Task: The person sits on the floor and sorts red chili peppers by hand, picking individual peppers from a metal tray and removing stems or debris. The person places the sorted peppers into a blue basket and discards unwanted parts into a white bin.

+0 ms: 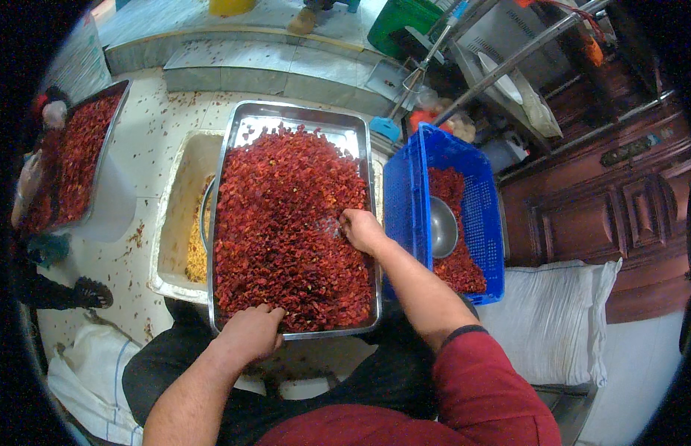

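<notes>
A rectangular stainless steel tray point(301, 113) lies before me, heaped with dried red flakes point(292, 189) that look like cut chilli. Its far end shows bare metal. My left hand point(253, 331) grips the tray's near rim, left of the middle, with fingertips reaching inside over the flakes. My right hand point(359, 228) is at the right side of the heap, fingers curled down to the flakes; whether anything is pinched in them is hidden. Beside the fingertips, a small patch of tray bottom shows through. Under the tray stands a foam box point(178, 161) with yellow seeds point(198, 259) and a round metal rim point(206, 209).
At right, a blue plastic crate point(482, 223) holds more red flakes and a metal bowl point(443, 227). White woven sacks point(551, 318) are stacked beside it. Another person's gloved hand point(54, 114) is over a second flake-filled tray point(108, 150) at left. A tiled step point(228, 78) lies ahead.
</notes>
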Available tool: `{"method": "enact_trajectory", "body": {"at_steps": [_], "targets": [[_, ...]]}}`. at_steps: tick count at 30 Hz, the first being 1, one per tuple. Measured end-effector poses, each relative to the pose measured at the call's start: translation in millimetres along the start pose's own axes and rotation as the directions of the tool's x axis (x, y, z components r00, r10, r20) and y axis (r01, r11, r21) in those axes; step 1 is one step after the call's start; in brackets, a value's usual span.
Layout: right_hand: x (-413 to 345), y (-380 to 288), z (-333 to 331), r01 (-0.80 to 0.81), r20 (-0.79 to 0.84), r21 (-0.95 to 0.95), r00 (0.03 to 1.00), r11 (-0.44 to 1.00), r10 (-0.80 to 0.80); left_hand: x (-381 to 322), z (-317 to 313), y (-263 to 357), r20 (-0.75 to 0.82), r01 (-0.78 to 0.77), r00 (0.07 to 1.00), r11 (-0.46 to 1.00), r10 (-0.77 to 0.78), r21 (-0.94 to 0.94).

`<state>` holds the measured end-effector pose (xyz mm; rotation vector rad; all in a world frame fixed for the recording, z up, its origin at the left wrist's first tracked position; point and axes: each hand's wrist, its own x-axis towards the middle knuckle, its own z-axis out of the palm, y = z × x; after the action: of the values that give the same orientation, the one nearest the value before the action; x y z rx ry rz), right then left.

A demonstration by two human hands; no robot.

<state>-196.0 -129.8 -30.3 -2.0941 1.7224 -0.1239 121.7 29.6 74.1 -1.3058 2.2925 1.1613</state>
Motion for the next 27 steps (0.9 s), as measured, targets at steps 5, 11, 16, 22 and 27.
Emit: {"method": "enact_trajectory", "body": {"at_steps": [5, 11, 16, 22, 27], "targets": [[-1, 5, 19, 0.053, -0.056, -0.096, 0.997, 0.994, -0.058, -4, 1, -1, -0.01, -0.008, 1.0, 1.0, 0.008, -0.017], [-2, -6, 14, -0.043, 0.032, -0.125, 0.998, 0.991, 0.048, -7, 0, -1, -0.036, -0.02, 0.999, 0.999, 0.019, -0.033], [-3, -23, -12, -0.133, -0.025, -0.052, 0.991, 0.99, 0.131, -6, -1, -1, -0.012, -0.005, 1.0, 1.0, 0.005, 0.007], [-6, -40, -34, -0.099, 0.057, 0.11, 0.994, 0.989, 0.093, 0, 1, 1, 0.012, -0.001, 1.0, 1.0, 0.001, 0.015], [-22, -60, -27, 0.0, 0.137, 0.179, 0.99, 0.984, -0.025, 3, 2, -1, -0.018, -0.025, 1.0, 1.0, 0.025, -0.005]]}}
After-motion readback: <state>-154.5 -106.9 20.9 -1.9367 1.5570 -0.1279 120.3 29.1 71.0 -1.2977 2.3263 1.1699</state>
